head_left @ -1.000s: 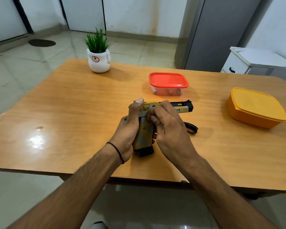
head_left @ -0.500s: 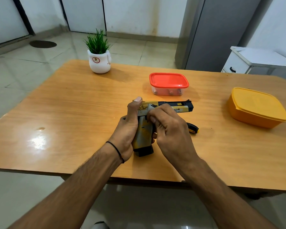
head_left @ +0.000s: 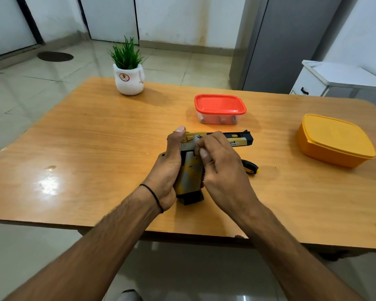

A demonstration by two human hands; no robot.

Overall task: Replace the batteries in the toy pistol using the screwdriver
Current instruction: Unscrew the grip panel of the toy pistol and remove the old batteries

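Clerk: Location of the toy pistol (head_left: 240,140)?

Inspector: Over the bench (head_left: 96,148), centre, towards the near edge. The grip points down and back towards the person. The barrel runs off to the right, so the long axis lies roughly across the bench.

Clerk: Hands?

Inspector: The left hand (head_left: 167,170) is wrapped round the grip from the left, with the thumb raised along the rear of the slide. The right hand (head_left: 224,170) has its fingers curled in, pinching at the frame where grip meets slide.

Clerk: Screwdriver?

Inspector: The screwdriver (head_left: 251,167) lies flat on the bench just beyond the right hand, to its right, and is not held. Only the black-and-yellow handle end shows; the shaft and tip are hidden behind that hand. The right hand is the nearer one, and in my judgement a short reach outward would meet it.

Clerk: Anything not established?

Inspector: The battery cover and its screw are not visible, because the right hand's fingers cover that area. I cannot tell whether the pistol's butt rests on the bench. The red-lidded box (head_left: 219,104) further back holds small items, too indistinct to identify.
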